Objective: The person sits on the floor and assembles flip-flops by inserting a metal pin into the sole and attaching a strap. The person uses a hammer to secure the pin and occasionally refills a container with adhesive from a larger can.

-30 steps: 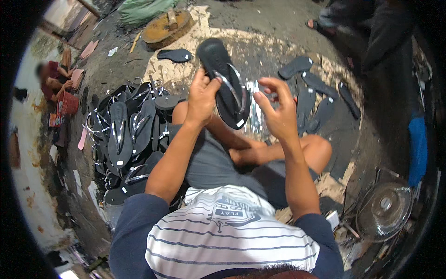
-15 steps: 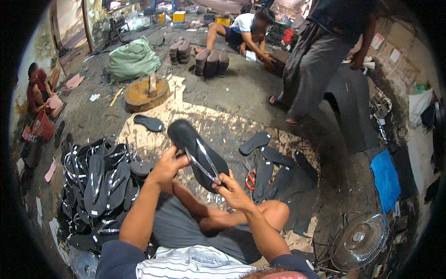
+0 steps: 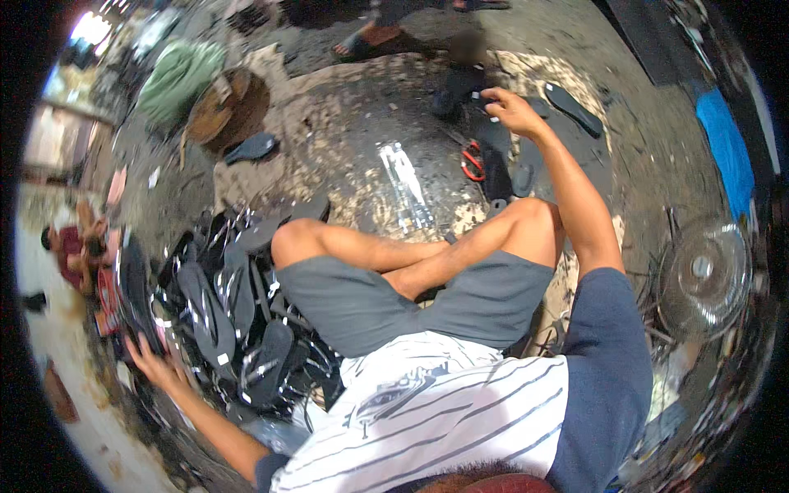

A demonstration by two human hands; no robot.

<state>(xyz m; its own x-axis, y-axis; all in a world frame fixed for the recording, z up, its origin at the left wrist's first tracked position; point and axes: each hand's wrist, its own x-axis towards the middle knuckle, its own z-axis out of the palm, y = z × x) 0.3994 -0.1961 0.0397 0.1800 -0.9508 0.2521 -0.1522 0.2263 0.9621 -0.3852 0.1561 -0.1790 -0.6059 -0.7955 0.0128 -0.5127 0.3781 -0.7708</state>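
My left hand is stretched out at the left edge of a pile of black flip-flops. Its fingers are spread, just below a black flip-flop at the pile's outer side; whether they touch it is unclear. My right hand reaches forward over several flat black soles with small white labels, its fingers apart and nothing visibly held. One such sole lies to the right of that hand. Red-handled scissors rest left of the soles. Several shiny silver straps lie in front of my crossed legs.
A single black sole lies near a round wooden block, with a green sack behind. At right stand a fan and a blue cloth. Another person sits far left; someone's foot shows ahead.
The flip-flop held in both hands has left them. My left hand has swung out to the left pile, my right forward to the soles. The view has tilted down.
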